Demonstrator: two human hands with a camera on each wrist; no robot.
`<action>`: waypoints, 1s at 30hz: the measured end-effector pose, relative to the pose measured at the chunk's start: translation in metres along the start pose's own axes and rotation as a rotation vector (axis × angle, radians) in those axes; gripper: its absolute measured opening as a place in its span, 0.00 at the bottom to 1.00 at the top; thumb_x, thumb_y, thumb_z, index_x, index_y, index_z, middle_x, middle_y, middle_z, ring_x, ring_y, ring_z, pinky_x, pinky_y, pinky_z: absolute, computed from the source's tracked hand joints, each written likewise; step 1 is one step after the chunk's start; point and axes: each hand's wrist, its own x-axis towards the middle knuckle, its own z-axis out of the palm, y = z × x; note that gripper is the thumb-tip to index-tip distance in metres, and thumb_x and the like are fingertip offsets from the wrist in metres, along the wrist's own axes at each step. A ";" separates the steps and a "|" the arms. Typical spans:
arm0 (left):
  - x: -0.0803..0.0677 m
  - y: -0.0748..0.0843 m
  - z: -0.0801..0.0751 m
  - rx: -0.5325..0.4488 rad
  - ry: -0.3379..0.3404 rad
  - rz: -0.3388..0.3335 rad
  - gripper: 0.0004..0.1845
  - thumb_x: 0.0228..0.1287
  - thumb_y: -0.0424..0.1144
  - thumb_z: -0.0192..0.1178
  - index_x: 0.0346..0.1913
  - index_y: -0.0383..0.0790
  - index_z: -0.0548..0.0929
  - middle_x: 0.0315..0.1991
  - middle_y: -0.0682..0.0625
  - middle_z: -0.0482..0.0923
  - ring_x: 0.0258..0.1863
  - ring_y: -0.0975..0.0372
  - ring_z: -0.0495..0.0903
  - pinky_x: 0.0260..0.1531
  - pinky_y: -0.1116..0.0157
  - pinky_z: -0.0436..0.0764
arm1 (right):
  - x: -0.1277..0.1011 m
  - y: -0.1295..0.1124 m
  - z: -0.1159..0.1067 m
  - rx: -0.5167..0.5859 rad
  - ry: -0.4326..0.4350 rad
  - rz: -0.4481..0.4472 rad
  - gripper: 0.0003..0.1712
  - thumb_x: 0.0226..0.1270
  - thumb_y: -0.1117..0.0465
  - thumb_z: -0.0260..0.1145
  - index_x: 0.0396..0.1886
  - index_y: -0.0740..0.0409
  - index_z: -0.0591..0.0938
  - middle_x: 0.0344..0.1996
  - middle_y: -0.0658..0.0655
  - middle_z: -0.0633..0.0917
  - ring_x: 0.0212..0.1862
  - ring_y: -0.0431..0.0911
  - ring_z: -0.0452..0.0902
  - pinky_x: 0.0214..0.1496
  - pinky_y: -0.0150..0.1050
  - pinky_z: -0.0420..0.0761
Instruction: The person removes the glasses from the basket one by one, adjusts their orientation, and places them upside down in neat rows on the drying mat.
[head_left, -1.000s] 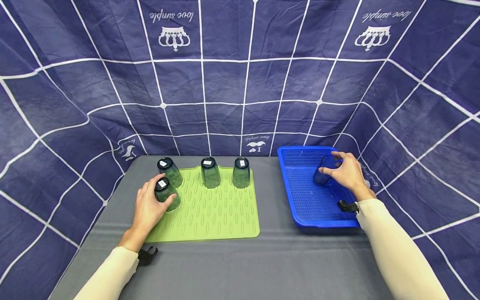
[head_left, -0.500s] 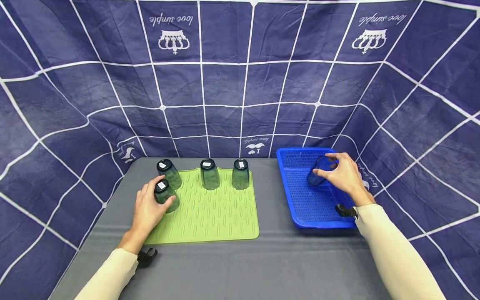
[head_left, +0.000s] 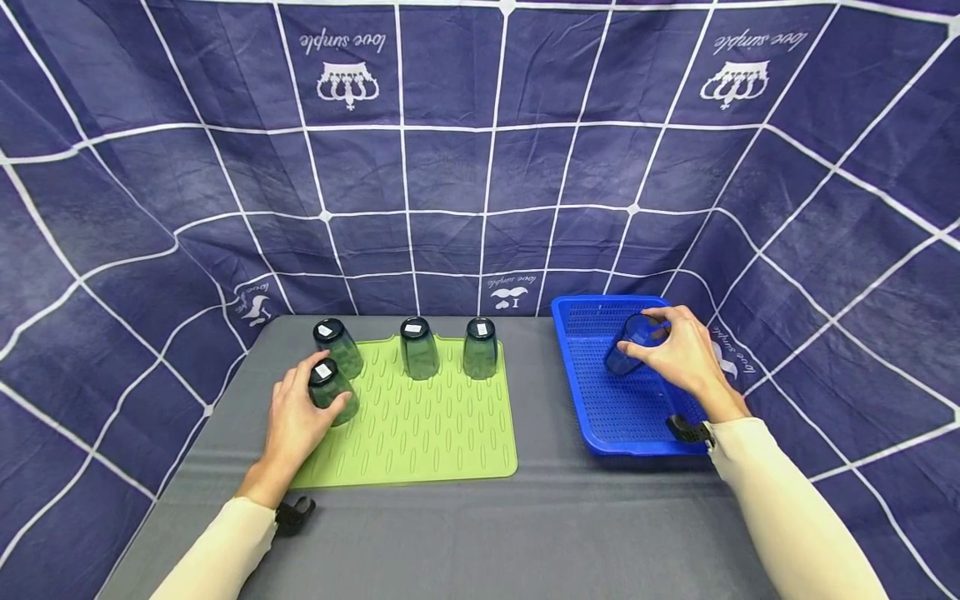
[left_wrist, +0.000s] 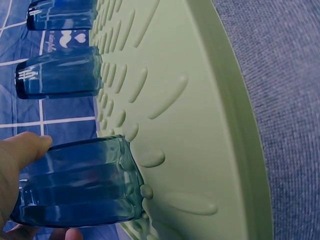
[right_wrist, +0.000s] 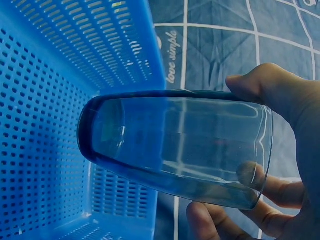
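Observation:
My left hand [head_left: 292, 417] grips an upside-down tinted drinking glass [head_left: 334, 398] near the left edge of the green ribbed mat [head_left: 427, 442]. In the left wrist view that glass [left_wrist: 85, 182] has its rim down on the mat, thumb on one side and fingers on the other. My right hand [head_left: 684, 354] holds a second glass [head_left: 622, 354] by its open end, over the blue basket's floor. This glass [right_wrist: 175, 145] tilts, base toward the basket, with thumb and fingers on opposite sides near the rim in the right wrist view.
Three more upside-down glasses line the back of the mat: left [head_left: 341, 350], middle [head_left: 422, 350] and right [head_left: 482, 350]. The blue perforated basket [head_left: 588, 400] stands to the right on the grey table [head_left: 480, 533]. A blue checked cloth [head_left: 450, 167] encloses the back and sides.
My right hand has shifted left inside the basket, carrying its glass leftward and leaning it more. The left hand and its glass stay in place.

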 end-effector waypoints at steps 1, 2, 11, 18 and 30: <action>0.000 0.000 0.000 0.001 -0.001 -0.001 0.46 0.61 0.35 0.87 0.82 0.46 0.79 0.64 0.26 0.84 0.53 0.28 0.79 0.59 0.34 0.76 | -0.001 -0.001 0.000 0.002 0.001 -0.002 0.44 0.62 0.40 0.91 0.69 0.61 0.89 0.58 0.68 0.89 0.53 0.63 0.93 0.51 0.50 0.84; 0.000 0.000 0.001 0.002 -0.002 -0.002 0.46 0.62 0.35 0.87 0.82 0.46 0.79 0.64 0.26 0.84 0.53 0.28 0.79 0.59 0.34 0.76 | -0.001 -0.002 0.000 0.006 0.002 -0.004 0.44 0.61 0.40 0.91 0.69 0.61 0.89 0.58 0.68 0.89 0.53 0.63 0.93 0.50 0.48 0.84; 0.001 -0.001 0.002 0.008 0.001 -0.001 0.46 0.62 0.36 0.86 0.83 0.46 0.78 0.64 0.26 0.84 0.52 0.28 0.79 0.58 0.33 0.76 | -0.006 -0.006 0.000 0.023 0.031 -0.039 0.42 0.59 0.43 0.93 0.67 0.61 0.90 0.55 0.66 0.90 0.50 0.61 0.94 0.48 0.44 0.84; 0.000 0.001 0.000 0.005 0.000 0.016 0.47 0.61 0.36 0.87 0.83 0.45 0.78 0.64 0.25 0.84 0.52 0.28 0.79 0.58 0.34 0.75 | -0.010 -0.013 -0.002 0.025 0.048 -0.045 0.41 0.58 0.44 0.93 0.67 0.59 0.91 0.55 0.64 0.90 0.50 0.60 0.94 0.46 0.34 0.80; -0.001 0.005 -0.003 0.021 -0.017 0.004 0.47 0.62 0.35 0.87 0.83 0.44 0.77 0.65 0.24 0.83 0.52 0.27 0.79 0.57 0.33 0.75 | -0.016 -0.026 -0.006 0.060 0.053 -0.050 0.41 0.59 0.44 0.93 0.67 0.58 0.91 0.55 0.64 0.90 0.50 0.61 0.95 0.47 0.32 0.80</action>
